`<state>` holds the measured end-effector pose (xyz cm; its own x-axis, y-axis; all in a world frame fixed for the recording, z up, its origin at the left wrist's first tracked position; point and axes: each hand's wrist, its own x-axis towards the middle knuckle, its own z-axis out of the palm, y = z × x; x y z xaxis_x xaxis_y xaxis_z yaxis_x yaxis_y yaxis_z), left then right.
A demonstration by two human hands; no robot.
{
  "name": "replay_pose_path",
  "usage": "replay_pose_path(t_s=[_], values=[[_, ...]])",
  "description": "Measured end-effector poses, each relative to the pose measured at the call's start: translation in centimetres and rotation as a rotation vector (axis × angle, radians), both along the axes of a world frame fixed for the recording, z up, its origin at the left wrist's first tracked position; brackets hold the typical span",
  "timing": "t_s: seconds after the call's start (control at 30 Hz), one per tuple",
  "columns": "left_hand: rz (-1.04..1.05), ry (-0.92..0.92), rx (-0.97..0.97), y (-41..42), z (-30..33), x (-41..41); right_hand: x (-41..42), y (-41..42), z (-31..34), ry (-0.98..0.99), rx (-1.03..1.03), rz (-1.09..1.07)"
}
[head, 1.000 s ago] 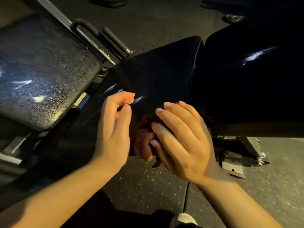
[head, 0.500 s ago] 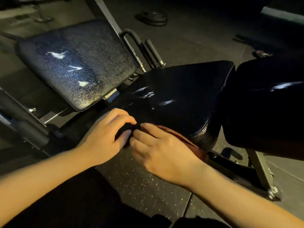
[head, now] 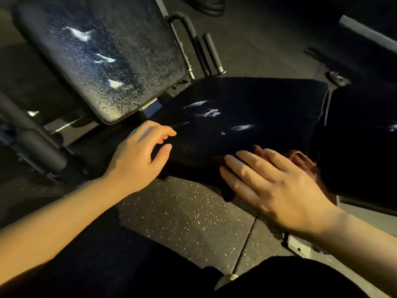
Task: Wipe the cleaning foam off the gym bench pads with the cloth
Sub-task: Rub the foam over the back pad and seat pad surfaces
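Note:
A black seat pad (head: 268, 108) lies in the middle with white foam streaks (head: 211, 112) on its left half. My right hand (head: 272, 188) lies flat on a dark red cloth (head: 300, 160) at the pad's near edge, pressing it down; most of the cloth is hidden under the hand. My left hand (head: 139, 158) hovers at the pad's near left corner, fingers loosely curled and empty. A tilted back pad (head: 129, 61) at upper left carries foam blobs (head: 80, 34). A third dark pad (head: 361, 136) on the right shows a foam smear (head: 392, 127).
Steel frame tubes and a black roller (head: 40, 151) stand at the left. Handle bars (head: 206, 52) rise behind the seat pad. A weight plate (head: 206, 4) lies on the speckled rubber floor (head: 189, 216). A frame foot (head: 300, 246) sits below my right wrist.
My hands have parted: the left let go of the cloth and moved left, while the right flattened on the cloth and slid right along the pad's near edge. The view tilted down slightly.

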<state>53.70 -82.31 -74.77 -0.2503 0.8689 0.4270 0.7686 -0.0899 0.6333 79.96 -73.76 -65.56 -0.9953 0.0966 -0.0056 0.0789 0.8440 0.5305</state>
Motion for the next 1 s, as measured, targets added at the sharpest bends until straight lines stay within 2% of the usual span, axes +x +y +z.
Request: replay_pose_path(t_s=[0.07,0.13,0.23,0.33,0.43,0.53,0.67,0.73,0.8,0.87,0.93,1.0], values=[[0.013,0.110,-0.003,-1.2,0.3,-0.9,-2.2,-0.4,-1.1,-0.074,0.048,0.038],[0.077,0.335,-0.062,-3.1,0.3,-2.3,-4.9,-0.9,-2.8,-0.160,0.079,0.068],[0.196,0.711,-0.286,-6.4,-1.5,-5.3,-9.4,-1.5,-5.4,-0.255,0.091,0.008],[0.182,0.921,-0.534,-8.6,-3.9,-7.7,-14.3,-2.1,-7.4,-0.281,0.040,0.002],[0.141,0.967,-0.595,-8.3,-4.7,-8.4,-18.6,-2.4,-9.6,-0.288,0.006,0.056],[0.094,1.064,-0.812,-6.8,-4.2,-7.8,-20.6,-3.0,-9.3,-0.360,-0.090,-0.033],[0.025,1.103,-0.909,-6.4,-3.5,-7.8,-18.1,-3.3,-7.1,-0.248,-0.170,-0.216],[-0.020,1.114,-0.937,-6.7,-3.3,-8.0,-15.1,-3.3,-5.5,-0.292,-0.166,-0.243],[-0.035,1.111,-0.945,-6.9,-3.3,-7.8,-12.2,-3.2,-3.7,-0.349,-0.178,-0.233],[-0.026,1.084,-0.917,-7.4,-3.3,-7.8,-10.1,-2.9,-2.8,-0.326,-0.163,-0.257],[-0.043,1.055,-0.851,-7.8,-3.6,-8.5,-9.3,-2.5,-2.6,-0.310,-0.085,-0.271],[-0.066,1.067,-0.809,-8.0,-4.6,-9.3,-11.2,-2.7,-2.9,-0.355,-0.098,-0.292]])
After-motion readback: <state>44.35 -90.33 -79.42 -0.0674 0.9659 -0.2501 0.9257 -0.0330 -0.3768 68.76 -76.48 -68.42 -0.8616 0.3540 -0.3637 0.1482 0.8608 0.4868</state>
